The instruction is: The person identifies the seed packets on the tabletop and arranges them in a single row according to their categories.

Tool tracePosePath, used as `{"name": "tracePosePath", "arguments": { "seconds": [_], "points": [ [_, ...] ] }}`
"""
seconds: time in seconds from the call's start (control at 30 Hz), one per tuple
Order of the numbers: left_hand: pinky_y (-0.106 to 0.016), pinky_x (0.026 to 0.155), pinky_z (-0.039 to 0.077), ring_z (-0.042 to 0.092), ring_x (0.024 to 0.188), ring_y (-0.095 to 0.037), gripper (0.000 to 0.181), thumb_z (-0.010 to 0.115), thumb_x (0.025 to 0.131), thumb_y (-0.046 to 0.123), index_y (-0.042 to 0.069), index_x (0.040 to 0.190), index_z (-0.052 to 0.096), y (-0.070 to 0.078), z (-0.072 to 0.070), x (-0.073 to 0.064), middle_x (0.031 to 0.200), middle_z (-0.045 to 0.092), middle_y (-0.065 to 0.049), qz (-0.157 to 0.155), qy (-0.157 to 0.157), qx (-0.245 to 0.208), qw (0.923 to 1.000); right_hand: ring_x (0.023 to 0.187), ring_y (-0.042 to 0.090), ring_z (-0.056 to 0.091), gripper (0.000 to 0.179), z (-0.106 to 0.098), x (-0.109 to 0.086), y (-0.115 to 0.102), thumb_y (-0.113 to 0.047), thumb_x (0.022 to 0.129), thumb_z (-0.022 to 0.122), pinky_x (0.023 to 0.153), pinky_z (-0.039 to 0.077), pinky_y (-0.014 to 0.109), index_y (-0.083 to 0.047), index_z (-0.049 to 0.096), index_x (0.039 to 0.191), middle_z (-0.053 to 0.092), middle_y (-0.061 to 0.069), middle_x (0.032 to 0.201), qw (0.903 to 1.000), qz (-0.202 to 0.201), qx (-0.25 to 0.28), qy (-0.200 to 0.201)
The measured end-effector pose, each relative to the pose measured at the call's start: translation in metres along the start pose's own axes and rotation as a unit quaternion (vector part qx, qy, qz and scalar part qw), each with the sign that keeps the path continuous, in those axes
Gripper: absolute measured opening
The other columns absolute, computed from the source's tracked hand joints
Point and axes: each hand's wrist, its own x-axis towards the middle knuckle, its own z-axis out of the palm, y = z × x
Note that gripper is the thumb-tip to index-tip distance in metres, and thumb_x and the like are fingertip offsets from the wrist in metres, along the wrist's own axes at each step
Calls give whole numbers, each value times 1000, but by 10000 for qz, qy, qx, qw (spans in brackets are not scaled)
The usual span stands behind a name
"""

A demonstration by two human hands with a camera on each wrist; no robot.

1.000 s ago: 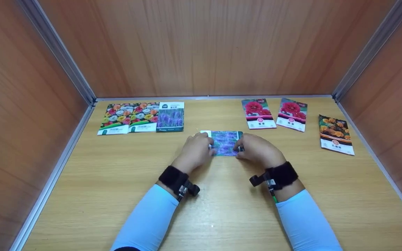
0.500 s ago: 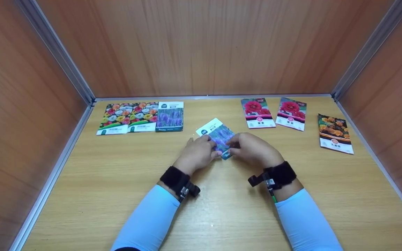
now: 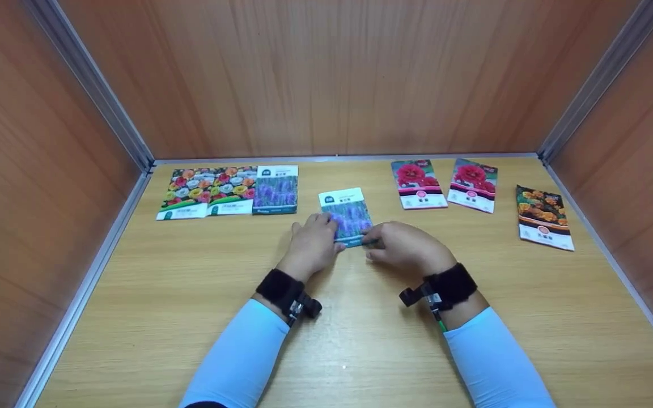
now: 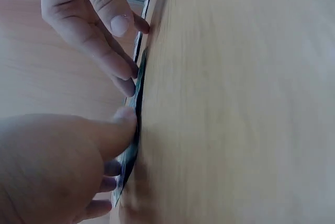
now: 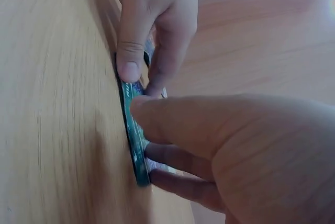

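Note:
A lavender seed packet (image 3: 349, 218) lies near the table's middle, white top away from me and slightly turned. My left hand (image 3: 311, 243) holds its lower left side, fingers along the edge and thumb at the bottom. At the lower right corner my right hand (image 3: 408, 246) has its curled fingers on the packet. In the left wrist view the packet (image 4: 133, 124) shows edge-on between the left thumb and fingers. The right wrist view shows its green bottom strip (image 5: 135, 145), with the left thumb (image 5: 130, 67) on it.
At the back left, two mixed-flower packets (image 3: 185, 192) overlap beside another lavender packet (image 3: 275, 190). Two red-flower packets (image 3: 420, 184) lie at the back right, and an orange-flower packet (image 3: 545, 218) sits near the right wall. Wooden panels (image 3: 338, 79) enclose the table (image 3: 349, 340).
The lavender packet has turned clockwise from lying sideways to nearly upright, its white top swinging from the left to the far side. Both hands stayed at it and shifted slightly left.

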Motion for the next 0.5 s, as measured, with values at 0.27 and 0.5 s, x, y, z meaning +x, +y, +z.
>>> {"name": "tracePosePath", "arguments": {
  "seconds": [0.27,0.5],
  "points": [
    [-65,121,52,57,148,-33,51,64,105,-8,12,152,72,6,3,-1,153,64,-12,662,332,117,9972,159,32,57,43,-10,-3,14,-34,111,78,133,44,58,-20,74,151,67,6,162,9944,737,746,162],
    [-67,130,40,53,161,-34,46,66,116,30,8,155,69,4,1,-1,172,57,-13,316,54,186,9993,152,34,61,42,-15,-6,29,-26,106,84,133,44,61,-15,77,146,72,9,154,9957,709,514,305]
  ]
}}
